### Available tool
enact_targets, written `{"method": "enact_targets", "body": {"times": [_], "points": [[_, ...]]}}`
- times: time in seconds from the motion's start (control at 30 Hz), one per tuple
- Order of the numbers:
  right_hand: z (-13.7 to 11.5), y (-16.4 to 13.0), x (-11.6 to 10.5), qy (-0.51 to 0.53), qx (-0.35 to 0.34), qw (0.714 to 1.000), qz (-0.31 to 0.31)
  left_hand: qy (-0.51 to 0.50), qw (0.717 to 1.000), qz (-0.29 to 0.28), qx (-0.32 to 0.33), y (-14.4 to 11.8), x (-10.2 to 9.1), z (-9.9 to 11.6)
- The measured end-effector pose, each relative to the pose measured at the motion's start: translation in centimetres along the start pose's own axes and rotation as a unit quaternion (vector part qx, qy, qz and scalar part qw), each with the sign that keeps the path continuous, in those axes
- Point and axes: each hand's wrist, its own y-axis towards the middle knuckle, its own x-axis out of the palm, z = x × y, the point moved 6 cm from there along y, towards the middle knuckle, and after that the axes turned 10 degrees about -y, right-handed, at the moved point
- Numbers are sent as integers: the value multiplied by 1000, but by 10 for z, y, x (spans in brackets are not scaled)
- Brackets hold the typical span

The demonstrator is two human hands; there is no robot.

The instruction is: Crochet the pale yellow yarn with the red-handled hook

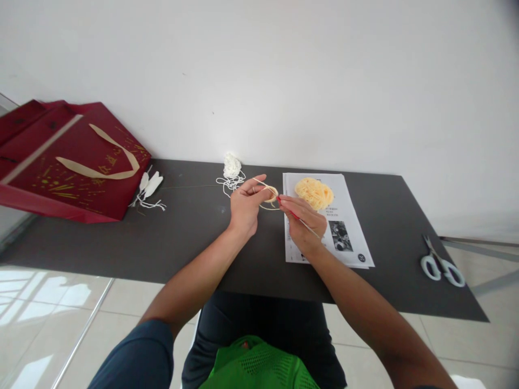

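Observation:
Near the middle of the table, my left hand (245, 208) pinches a small loop of pale yellow yarn (272, 195), and a strand runs over its raised index finger. Close on its right, my right hand (304, 221) is closed around a crochet hook (307, 226) with a red grip and a thin metal shaft. The hook's tip is by the loop; whether it passes through cannot be made out. Behind my right hand a yellow yarn ball (314, 193) rests on printed paper sheets (352, 216).
A dark red gift bag (81, 162) lies at the left end of the dark table (182, 243). Small white pieces with loose threads (151, 186) are beside it. White yarn (232, 167) lies near the wall. Scissors (440, 265) with pale handles rest near the right edge.

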Motion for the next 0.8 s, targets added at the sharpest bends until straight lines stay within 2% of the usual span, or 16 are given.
{"method": "enact_targets", "body": {"times": [0.23,0.37,0.47,0.53,0.7,0.8], "points": [[0,-2,1,10,-8,1000,-14,-86,993,-38,-72,3,2,-5],[6,0,4,87,70,994,-2,-86,991,-48,-86,4,2,-4],[13,3,7,161,142,976,18,-70,992,-57,-84,4,3,-2],[17,7,7,192,165,967,23,-54,993,-62,-79,4,3,-2],[23,18,3,242,153,958,12,-10,995,-79,-60,0,6,-4],[24,21,-4,205,123,971,15,13,995,-78,-58,-2,7,-4]]}}
